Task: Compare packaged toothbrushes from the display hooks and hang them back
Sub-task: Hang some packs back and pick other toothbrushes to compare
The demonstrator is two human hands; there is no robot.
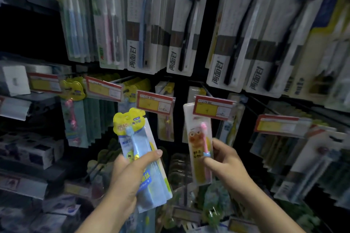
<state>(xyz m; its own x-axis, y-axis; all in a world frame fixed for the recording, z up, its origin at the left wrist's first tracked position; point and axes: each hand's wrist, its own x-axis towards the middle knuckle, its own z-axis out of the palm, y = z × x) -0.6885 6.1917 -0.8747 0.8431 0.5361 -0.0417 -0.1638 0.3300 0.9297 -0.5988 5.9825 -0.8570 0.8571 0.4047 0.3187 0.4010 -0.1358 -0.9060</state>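
My left hand (130,172) grips a blue children's toothbrush pack (139,143) with a yellow frog-shaped top, held upright and slightly tilted. My right hand (225,161) pinches a second pack (199,143) by its lower half; it holds a pink toothbrush beside an orange cartoon face on a yellow card. Both packs are held in front of the display hooks (121,79), a hand's width apart. The top of the pink pack is partly behind a red and yellow price tag (213,107).
Rows of white carded adult toothbrushes (186,30) hang above. More price tags (155,101) sit on the hook ends at mid height. Yellow-topped kids' packs (73,100) hang at left, boxed goods (37,153) on left shelves, more packs (310,159) at right.
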